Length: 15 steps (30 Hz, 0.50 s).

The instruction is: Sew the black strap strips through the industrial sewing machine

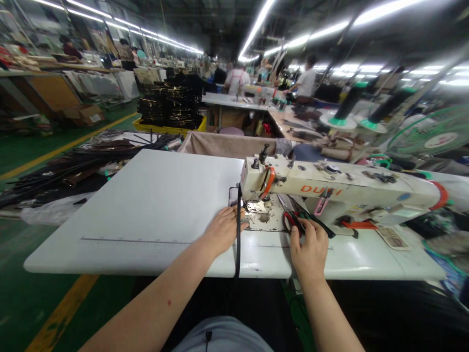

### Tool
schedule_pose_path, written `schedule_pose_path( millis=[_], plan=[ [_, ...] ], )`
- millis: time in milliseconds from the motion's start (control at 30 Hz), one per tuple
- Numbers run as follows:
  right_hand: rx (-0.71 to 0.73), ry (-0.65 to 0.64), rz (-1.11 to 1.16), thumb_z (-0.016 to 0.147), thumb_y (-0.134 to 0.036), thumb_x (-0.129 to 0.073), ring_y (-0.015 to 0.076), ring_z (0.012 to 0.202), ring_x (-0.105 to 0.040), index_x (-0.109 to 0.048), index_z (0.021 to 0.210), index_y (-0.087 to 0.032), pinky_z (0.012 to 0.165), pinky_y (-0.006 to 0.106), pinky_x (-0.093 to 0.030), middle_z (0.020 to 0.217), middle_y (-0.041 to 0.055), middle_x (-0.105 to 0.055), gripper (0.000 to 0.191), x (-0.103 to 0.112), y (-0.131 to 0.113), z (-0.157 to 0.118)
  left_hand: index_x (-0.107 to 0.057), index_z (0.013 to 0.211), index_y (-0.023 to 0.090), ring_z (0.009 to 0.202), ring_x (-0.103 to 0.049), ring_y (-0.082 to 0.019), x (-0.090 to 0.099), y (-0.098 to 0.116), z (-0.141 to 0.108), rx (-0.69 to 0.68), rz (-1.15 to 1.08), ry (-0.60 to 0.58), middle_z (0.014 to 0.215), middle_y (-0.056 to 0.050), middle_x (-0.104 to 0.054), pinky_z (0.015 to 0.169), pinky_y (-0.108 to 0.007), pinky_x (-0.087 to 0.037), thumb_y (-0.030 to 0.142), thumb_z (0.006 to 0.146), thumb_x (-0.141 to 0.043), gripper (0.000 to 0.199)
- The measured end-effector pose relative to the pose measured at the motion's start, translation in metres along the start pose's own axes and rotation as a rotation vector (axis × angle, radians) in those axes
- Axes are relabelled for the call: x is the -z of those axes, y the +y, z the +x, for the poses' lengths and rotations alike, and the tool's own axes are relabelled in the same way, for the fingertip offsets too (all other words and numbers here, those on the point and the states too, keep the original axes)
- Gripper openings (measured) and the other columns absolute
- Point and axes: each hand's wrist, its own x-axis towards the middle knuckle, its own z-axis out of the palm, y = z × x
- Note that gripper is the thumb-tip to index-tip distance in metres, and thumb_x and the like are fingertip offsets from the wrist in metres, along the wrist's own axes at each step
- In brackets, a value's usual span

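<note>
My left hand (225, 227) rests by the needle area of a white sewing machine (340, 188), fingers stretched out and low on the bed. A narrow black strap (238, 249) hangs from the machine head across these fingers and over the table's front edge. To the right, my right hand (310, 247) has thumb and fingers closed around the red handles of a pair of scissors (287, 221). The scissors lie on the machine bed, blades pointing away from me. Dark strips (318, 222) lie beside them, partly behind my fingers.
The white sewing table (168, 195) carries a printed ruler along its front. A pink-handled tool (322, 203) is on the machine arm. Thread cones (346, 105) and a green fan (436, 134) stand right. Dark pieces fill a yellow crate (203, 124). Several people work farther off.
</note>
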Motion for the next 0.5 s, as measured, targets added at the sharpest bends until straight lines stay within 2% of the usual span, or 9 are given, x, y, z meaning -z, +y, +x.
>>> schedule_pose_path(
  millis=[100, 200, 333, 500],
  plan=[
    [-0.047, 0.037, -0.004, 0.096, -0.031, -0.049, 0.0306, 0.111, -0.057, -0.061, 0.114, -0.015, 0.099, 0.049, -0.046, 0.111, 0.0171, -0.062, 0.026, 0.014, 0.012, -0.022, -0.06, 0.129, 0.017, 0.126, -0.061, -0.026, -0.003, -0.002, -0.003, -0.027, -0.051, 0.066, 0.129, -0.012, -0.068, 0.111, -0.047, -0.048, 0.032, 0.103, -0.046, 0.034],
    [-0.152, 0.05, -0.114, 0.096, -0.029, -0.049, 0.0297, 0.108, -0.058, -0.06, 0.112, -0.018, 0.096, 0.049, -0.047, 0.108, 0.0145, -0.062, 0.023, 0.035, 0.036, -0.058, -0.06, 0.131, 0.017, 0.126, -0.061, -0.029, -0.008, -0.008, -0.007, -0.039, -0.09, 0.094, 0.131, -0.014, -0.067, 0.109, -0.051, -0.05, 0.027, 0.1, -0.045, 0.036],
    [-0.357, 0.065, -0.316, 0.094, -0.03, -0.052, 0.0291, 0.105, -0.059, -0.061, 0.108, -0.018, 0.091, 0.048, -0.048, 0.106, 0.0121, -0.063, 0.021, 0.074, 0.091, -0.103, -0.051, 0.14, 0.021, 0.126, -0.059, -0.032, -0.02, -0.022, -0.008, -0.032, -0.091, 0.076, 0.137, -0.01, -0.063, 0.11, -0.055, -0.049, 0.028, 0.097, -0.048, 0.043],
    [-0.679, 0.212, -0.546, 0.091, -0.034, -0.061, 0.0273, 0.106, -0.059, -0.062, 0.107, -0.016, 0.092, 0.048, -0.049, 0.107, 0.0083, -0.063, 0.024, 0.147, 0.17, -0.133, -0.029, 0.15, 0.043, 0.127, -0.057, -0.032, -0.027, -0.03, -0.009, -0.027, -0.089, 0.077, 0.15, 0.007, -0.05, 0.111, -0.055, -0.048, 0.027, 0.095, -0.047, 0.06]
  ],
)
